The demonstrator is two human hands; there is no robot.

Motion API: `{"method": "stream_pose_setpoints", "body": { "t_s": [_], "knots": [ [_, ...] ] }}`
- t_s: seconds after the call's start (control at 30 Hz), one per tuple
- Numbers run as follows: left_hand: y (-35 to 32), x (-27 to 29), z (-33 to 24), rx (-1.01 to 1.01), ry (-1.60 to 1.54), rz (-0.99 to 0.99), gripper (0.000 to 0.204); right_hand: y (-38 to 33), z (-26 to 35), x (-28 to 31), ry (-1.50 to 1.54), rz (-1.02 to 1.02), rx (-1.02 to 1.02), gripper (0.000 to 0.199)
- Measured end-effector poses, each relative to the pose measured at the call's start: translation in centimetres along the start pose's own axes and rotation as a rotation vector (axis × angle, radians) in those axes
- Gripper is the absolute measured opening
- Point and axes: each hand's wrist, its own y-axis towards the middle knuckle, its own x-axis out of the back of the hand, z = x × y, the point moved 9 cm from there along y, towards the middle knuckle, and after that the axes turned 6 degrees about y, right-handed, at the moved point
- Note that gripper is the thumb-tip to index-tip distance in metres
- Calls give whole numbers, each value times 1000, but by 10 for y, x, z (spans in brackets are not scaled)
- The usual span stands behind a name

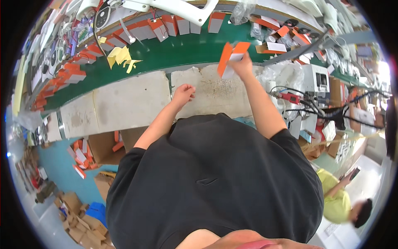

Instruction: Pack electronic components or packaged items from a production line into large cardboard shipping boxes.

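Box (232, 58), orange and white, is up over the table (132, 101), right hand (242, 66) grip pinching its lower end so the flap hangs free. Left hand (183, 92) is curled shut, empty, resting on the table (bracing, probably). More boxes (145, 29) line the green belt (174, 52).

Flat orange-and-white carton (230, 58): partly unfolded, tilted, raised above the worn grey work surface, far centre-right, gripped at its lower edge.

A green conveyor belt (174, 52) curves across the bench, lined with orange-and-grey boxes (143, 30). Yellow paper scraps (120, 56) lie on it. Cardboard cartons (105, 147) sit on the floor below. A seated person in yellow (338, 199) is nearby.
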Motion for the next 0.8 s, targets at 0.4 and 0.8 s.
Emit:
{"method": "stream_pose_setpoints", "body": {
  "t_s": [0.4, 0.8],
  "knots": [
    [-82, 25, 143, 472, 20, -334, 23, 266, -55, -34, -295, -252, 490, 43],
    [-71, -12, 123, 299, 321, -212, 27, 335, -141, 6, -847, 271, 212, 56]
  ]
}}
